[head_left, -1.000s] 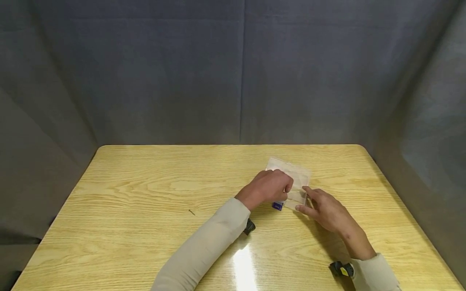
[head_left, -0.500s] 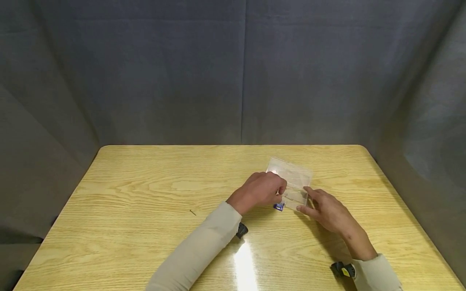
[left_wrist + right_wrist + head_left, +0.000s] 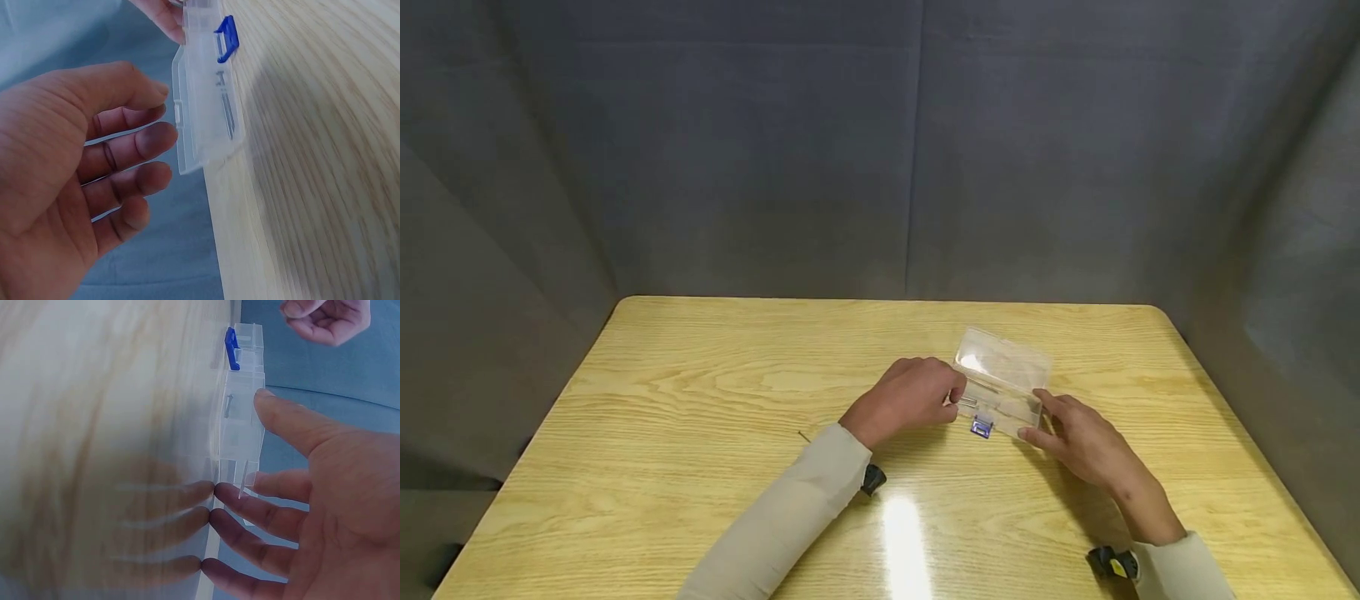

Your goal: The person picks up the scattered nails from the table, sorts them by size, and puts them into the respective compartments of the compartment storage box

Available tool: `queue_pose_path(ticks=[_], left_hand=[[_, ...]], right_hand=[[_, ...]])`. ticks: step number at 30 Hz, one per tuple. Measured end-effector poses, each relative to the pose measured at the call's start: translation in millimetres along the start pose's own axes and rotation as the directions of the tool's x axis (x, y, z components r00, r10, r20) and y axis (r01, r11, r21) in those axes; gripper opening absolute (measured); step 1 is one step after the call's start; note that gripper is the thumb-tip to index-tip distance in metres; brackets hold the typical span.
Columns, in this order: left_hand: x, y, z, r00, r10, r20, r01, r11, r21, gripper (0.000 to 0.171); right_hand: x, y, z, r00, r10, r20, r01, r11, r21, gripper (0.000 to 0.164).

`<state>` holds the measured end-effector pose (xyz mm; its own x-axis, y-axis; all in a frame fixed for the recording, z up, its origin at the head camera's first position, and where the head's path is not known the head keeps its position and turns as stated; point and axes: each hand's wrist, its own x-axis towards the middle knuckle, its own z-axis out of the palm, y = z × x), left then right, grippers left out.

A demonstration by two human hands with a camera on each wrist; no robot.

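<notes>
A clear plastic box point(image 3: 1019, 405) lies on the table with its lid point(image 3: 1003, 358) tipped back and a blue latch point(image 3: 981, 427) hanging at the front. Metal nails point(image 3: 226, 106) show through the wall of its left part. My left hand point(image 3: 910, 398) is over the left end of the box; in the left wrist view its fingers are loosely bent and hold nothing. My right hand point(image 3: 1082, 442) holds the right end, thumb at the front wall and index finger at the far side. Its other fingertips point(image 3: 219, 519) rest near the table surface.
A single nail point(image 3: 803, 435) lies on the wooden table point(image 3: 700, 375) beside the left sleeve, which partly hides it. Grey cloth point(image 3: 775, 167) hangs behind the table and along both sides. Each wrist wears a small dark camera point(image 3: 874, 479).
My left hand has drawn back to the left, uncovering the box's left part, nails and latch. My right hand stays at the box. The head view has shifted slightly.
</notes>
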<state>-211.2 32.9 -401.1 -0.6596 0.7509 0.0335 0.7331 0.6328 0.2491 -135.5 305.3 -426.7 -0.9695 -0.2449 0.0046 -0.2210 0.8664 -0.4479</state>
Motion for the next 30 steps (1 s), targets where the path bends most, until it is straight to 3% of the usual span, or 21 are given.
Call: queue_pose_path(ticks=[14,30], left_hand=[[-38.0,-20.1,-2.5,0.999,-0.032,-0.02,0.031,0.998,-0.056,0.017],[-95.8,-63.6,-6.0,0.983,-0.161,-0.084,0.149,0.981,-0.128,0.021]], right_hand=[[-1,-1,1,1.0,0.002,0.008,-0.002,1.0,-0.006,0.074],[0,-2,0,1.0,0.007,0.018,-0.007,1.0,-0.007,0.075]])
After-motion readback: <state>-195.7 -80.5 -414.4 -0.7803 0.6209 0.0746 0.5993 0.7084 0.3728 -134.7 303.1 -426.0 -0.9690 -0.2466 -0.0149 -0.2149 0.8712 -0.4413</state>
